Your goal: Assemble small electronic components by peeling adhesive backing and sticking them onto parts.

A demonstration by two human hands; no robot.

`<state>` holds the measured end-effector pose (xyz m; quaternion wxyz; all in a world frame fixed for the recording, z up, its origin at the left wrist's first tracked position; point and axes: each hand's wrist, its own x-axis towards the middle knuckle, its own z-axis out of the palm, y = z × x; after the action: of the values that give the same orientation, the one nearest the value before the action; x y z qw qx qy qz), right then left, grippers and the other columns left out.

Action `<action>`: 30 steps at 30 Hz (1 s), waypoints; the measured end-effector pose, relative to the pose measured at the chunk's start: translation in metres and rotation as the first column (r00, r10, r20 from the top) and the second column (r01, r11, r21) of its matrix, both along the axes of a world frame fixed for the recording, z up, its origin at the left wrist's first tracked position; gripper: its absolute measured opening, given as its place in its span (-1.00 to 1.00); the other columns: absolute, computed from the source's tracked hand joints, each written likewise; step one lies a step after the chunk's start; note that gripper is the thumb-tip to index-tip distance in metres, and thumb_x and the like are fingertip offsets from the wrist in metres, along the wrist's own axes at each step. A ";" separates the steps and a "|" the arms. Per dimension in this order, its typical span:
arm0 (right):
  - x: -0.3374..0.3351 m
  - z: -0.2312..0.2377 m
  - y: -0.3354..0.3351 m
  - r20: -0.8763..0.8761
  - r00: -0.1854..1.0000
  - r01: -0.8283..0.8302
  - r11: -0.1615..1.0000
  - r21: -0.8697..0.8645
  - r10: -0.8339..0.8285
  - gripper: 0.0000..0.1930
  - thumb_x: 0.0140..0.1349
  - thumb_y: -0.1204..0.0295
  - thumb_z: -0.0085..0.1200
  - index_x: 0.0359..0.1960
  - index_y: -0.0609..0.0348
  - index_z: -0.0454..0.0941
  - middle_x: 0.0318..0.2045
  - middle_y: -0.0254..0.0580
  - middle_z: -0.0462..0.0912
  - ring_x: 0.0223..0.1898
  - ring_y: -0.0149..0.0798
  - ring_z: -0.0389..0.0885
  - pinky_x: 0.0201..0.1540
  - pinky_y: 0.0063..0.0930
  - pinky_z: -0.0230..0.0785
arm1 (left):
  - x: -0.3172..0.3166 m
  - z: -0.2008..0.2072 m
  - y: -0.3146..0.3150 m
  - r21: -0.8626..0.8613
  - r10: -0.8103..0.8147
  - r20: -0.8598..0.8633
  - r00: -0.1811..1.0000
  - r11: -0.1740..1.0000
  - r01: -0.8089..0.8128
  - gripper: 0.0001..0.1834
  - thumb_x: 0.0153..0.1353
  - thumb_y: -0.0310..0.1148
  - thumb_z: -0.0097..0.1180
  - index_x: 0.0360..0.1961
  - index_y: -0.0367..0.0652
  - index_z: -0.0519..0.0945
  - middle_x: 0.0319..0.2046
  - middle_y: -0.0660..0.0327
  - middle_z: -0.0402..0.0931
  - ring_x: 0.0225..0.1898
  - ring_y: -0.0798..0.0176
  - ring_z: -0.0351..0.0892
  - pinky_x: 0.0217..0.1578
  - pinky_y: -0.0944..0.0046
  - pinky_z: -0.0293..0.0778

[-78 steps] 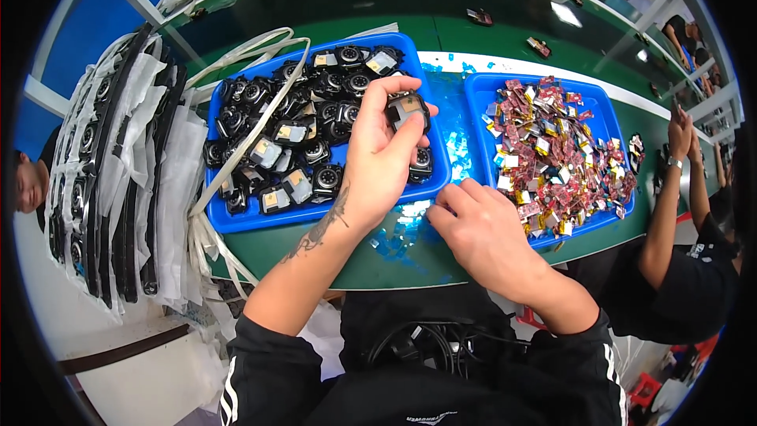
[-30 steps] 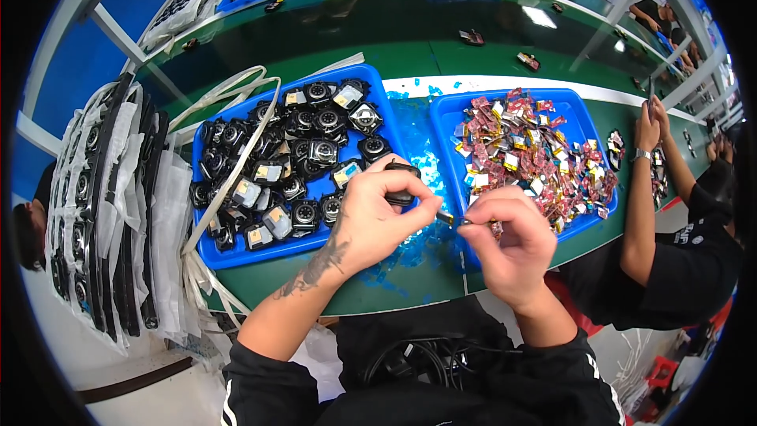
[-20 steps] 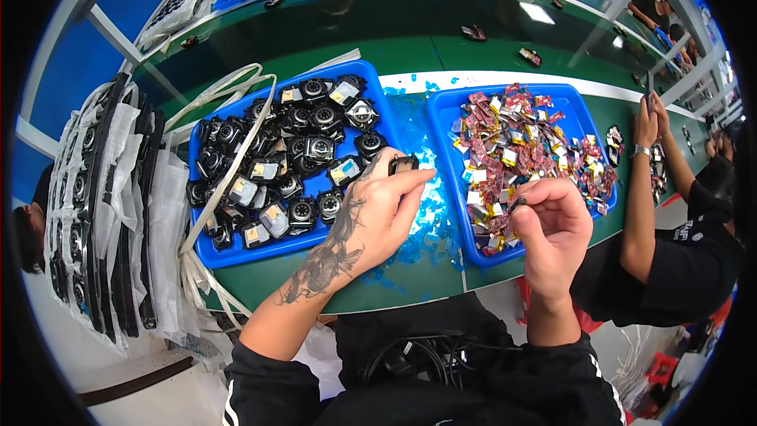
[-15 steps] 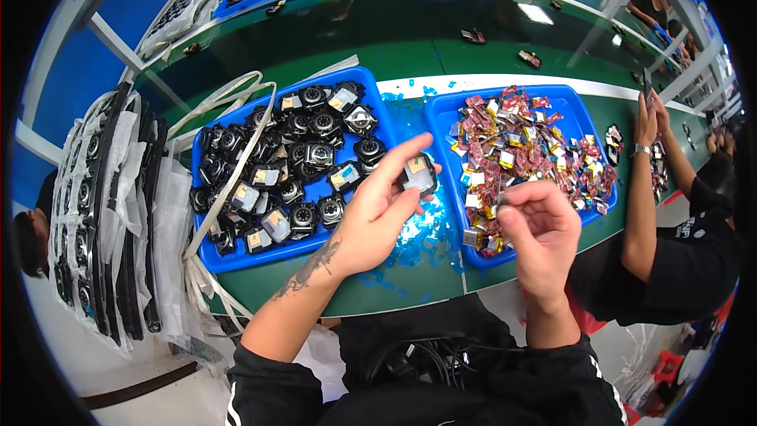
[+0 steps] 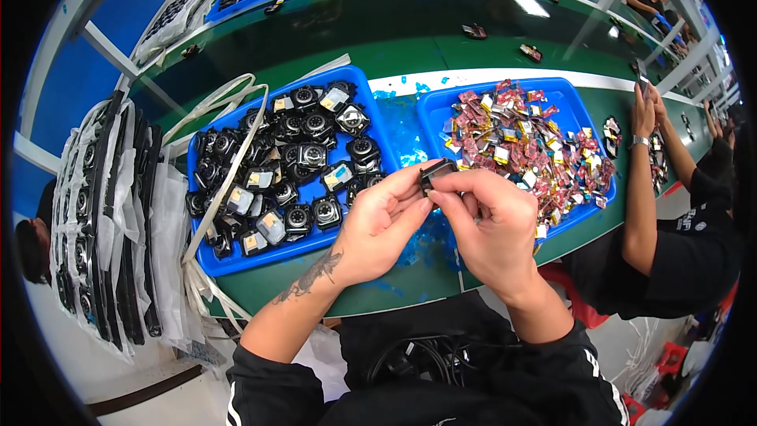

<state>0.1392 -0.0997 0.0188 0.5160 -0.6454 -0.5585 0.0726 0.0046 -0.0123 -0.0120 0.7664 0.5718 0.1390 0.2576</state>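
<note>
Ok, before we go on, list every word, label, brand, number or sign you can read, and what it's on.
Co-worker's black shirt, right side: pale lettering; I don't copy out wording.
Black piece between left hand and right hand: no text I can make out.
Watches in left tray: any markings too small to read.
Circuit boards in right tray: any markings too small and blurred.

White letters (image 5: 696,221) can be made out on the black T-shirt (image 5: 670,264) of the person at the right, with a small round white mark under them. The tiny print on the watch parts (image 5: 311,156) is too small to read.
</note>
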 end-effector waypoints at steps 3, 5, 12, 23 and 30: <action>-0.001 0.004 0.002 -0.008 0.999 0.033 0.999 -0.041 -0.034 -0.89 0.02 0.63 0.27 -0.39 0.22 0.63 -0.52 -0.18 0.64 -0.62 -0.31 0.51 -0.55 -0.47 0.35 | 0.002 -0.003 -0.002 -0.024 0.041 0.049 0.998 0.999 -0.040 -0.54 0.36 -0.57 -0.07 0.27 -0.44 0.27 0.11 0.06 0.45 0.16 0.29 0.43 0.20 0.30 0.34; -0.001 0.006 0.001 -0.015 0.999 0.038 0.998 -0.055 -0.039 -0.88 0.01 0.63 0.27 -0.39 0.22 0.63 -0.53 -0.19 0.64 -0.63 -0.32 0.51 -0.56 -0.48 0.34 | 0.003 -0.004 -0.004 -0.038 0.047 0.057 0.997 0.998 -0.045 -0.54 0.36 -0.58 -0.08 0.27 -0.44 0.26 0.11 0.06 0.45 0.16 0.29 0.43 0.20 0.30 0.34; 0.002 0.007 0.004 -0.046 0.999 0.000 1.000 -0.028 -0.002 -0.92 0.04 0.61 0.26 -0.40 0.23 0.64 -0.57 -0.19 0.61 -0.68 -0.34 0.42 -0.60 -0.48 0.28 | 0.002 -0.003 -0.002 0.016 0.021 0.054 0.998 1.000 -0.021 -0.52 0.35 -0.62 -0.12 0.30 -0.42 0.23 0.18 0.00 0.39 0.22 0.24 0.39 0.25 0.25 0.31; 0.007 0.006 0.004 -0.115 0.993 -0.006 0.992 -0.124 -0.009 -0.91 0.04 0.57 0.28 -0.39 0.24 0.65 -0.58 -0.21 0.61 -0.71 -0.41 0.36 -0.64 -0.50 0.22 | 0.003 -0.005 -0.005 0.064 0.049 -0.011 0.999 0.997 -0.048 -0.51 0.36 -0.61 -0.13 0.31 -0.43 0.21 0.16 0.01 0.41 0.20 0.24 0.40 0.23 0.24 0.32; 0.015 0.007 0.005 0.033 0.999 -0.027 0.996 -0.085 0.030 -0.86 -0.04 0.56 0.31 -0.53 0.17 0.54 -0.60 -0.28 0.48 -0.47 -0.27 0.44 -0.36 -0.36 0.30 | 0.002 -0.002 -0.008 0.056 0.047 -0.011 0.999 0.997 -0.047 -0.51 0.37 -0.60 -0.14 0.31 -0.46 0.20 0.18 -0.01 0.39 0.20 0.24 0.40 0.22 0.26 0.31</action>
<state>0.1538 -0.0952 0.0255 0.4776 -0.6598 -0.5727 0.0922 0.0067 -0.0202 -0.0143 0.7429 0.5912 0.1497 0.2760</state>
